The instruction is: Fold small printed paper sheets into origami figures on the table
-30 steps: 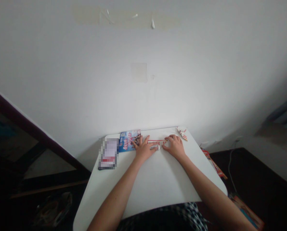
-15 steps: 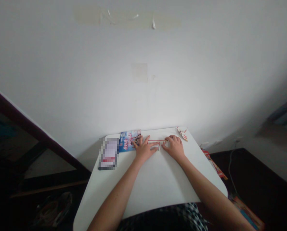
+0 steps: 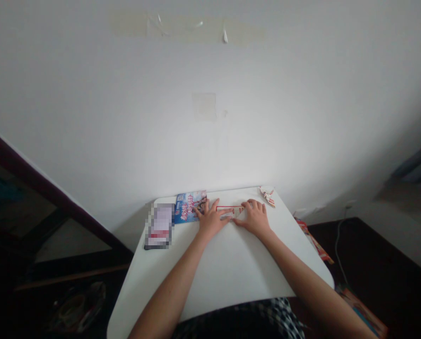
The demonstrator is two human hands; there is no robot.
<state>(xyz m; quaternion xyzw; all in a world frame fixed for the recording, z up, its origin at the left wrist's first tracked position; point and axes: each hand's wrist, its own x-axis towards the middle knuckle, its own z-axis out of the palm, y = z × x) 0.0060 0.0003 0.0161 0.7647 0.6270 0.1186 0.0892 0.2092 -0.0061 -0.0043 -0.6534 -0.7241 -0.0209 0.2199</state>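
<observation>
My left hand (image 3: pixel 211 219) lies spread on the table, its fingers apart. Part of it covers the right side of a blue and pink printed leaflet (image 3: pixel 185 212), and its thumb and forefinger rest on a small sheet of paper (image 3: pixel 239 211) with a red edge and red print. At the right end of that sheet is my right hand (image 3: pixel 256 218), fingers bent and resting on it, the thumb stretched out apart along the near side. How much of the paper lies beneath the right hand is hidden.
A blurred-out phone-like slab (image 3: pixel 160 226) lies at the left of the white table (image 3: pixel 228 273). A crumpled or folded paper piece (image 3: pixel 268 196) sits by the far right corner. The wall (image 3: pixel 210 155) stands right behind the table.
My right thumb has moved left and toward me, away from the forefinger. More of the printed paper shows between the hands. My left hand has stayed put.
</observation>
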